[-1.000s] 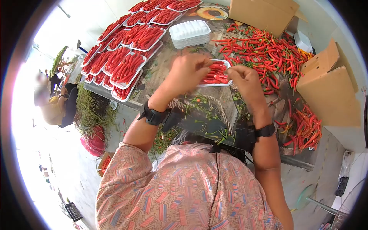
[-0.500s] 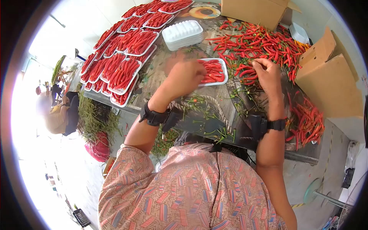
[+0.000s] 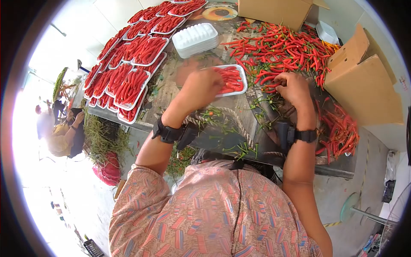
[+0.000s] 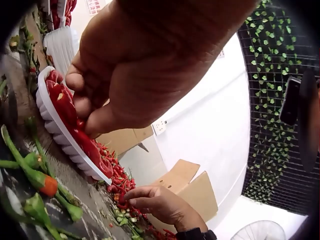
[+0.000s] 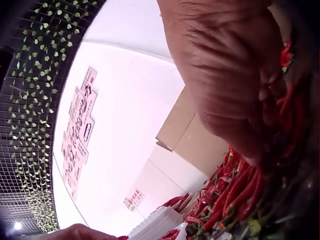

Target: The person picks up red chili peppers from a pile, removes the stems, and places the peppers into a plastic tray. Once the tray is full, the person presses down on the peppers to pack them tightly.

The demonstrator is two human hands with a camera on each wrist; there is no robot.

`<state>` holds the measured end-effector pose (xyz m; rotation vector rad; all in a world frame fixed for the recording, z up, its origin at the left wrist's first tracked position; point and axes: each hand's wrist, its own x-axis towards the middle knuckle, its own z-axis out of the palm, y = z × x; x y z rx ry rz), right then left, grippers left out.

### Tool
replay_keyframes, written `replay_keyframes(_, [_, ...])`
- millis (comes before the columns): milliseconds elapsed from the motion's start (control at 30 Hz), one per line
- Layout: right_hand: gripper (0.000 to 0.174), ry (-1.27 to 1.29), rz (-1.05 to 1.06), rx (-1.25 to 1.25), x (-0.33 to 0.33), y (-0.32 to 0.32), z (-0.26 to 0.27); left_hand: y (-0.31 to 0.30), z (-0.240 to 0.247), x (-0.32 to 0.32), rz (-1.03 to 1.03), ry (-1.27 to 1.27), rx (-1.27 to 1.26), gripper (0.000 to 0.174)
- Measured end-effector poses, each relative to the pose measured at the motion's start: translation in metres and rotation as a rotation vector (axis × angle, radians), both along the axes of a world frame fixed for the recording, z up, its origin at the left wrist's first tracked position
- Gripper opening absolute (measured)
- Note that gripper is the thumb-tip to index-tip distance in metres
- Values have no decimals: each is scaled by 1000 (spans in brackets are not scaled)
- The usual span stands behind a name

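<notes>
In the head view, a white foam tray of red chili peppers lies on the table before the person. The left hand is over its left side, slightly blurred. In the left wrist view, that hand's curled fingers and thumb pinch a red chili pepper at the tray. The right hand is at the near edge of the loose chili pile. Its bent fingers and thumb grip a red chili pepper there, partly in shadow in the right wrist view.
Filled chili trays are stacked at the left. A stack of white foam trays stands behind the working tray. Cardboard boxes border the pile; more chilies lie at the right edge. Green stems and a rope lie in front.
The right hand has moved from the tray's right side to the loose pile and closed its fingers among the chilies. The left hand has stayed over the tray. The head view has shifted slightly.
</notes>
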<state>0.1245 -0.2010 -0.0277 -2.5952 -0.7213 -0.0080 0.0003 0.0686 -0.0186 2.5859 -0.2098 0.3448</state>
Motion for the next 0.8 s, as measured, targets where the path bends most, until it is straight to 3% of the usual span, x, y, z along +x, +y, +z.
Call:
replay_keyframes(100, [26, -117, 28, -68, -3, 1, -3, 0, 0, 0, -1, 8, 7, 12])
replay_keyframes(400, [19, -151, 76, -173, -10, 2, 3, -18, 14, -13, 20, -93, -108, 10])
replay_keyframes(633, [16, -207, 73, -65, -9, 7, 5, -28, 18, -13, -57, -149, -117, 12])
replay_keyframes(700, [17, 80, -35, 334, -14, 12, 18, -31, 19, -11, -67, -174, -133, 12])
replay_keyframes(733, [17, 78, -30, 329, -14, 12, 19, -35, 22, -11, -62, -153, -186, 11])
replay_keyframes(800, [21, 467, 136, 900, -15, 13, 21, -44, 27, -11, -51, -134, -241, 10])
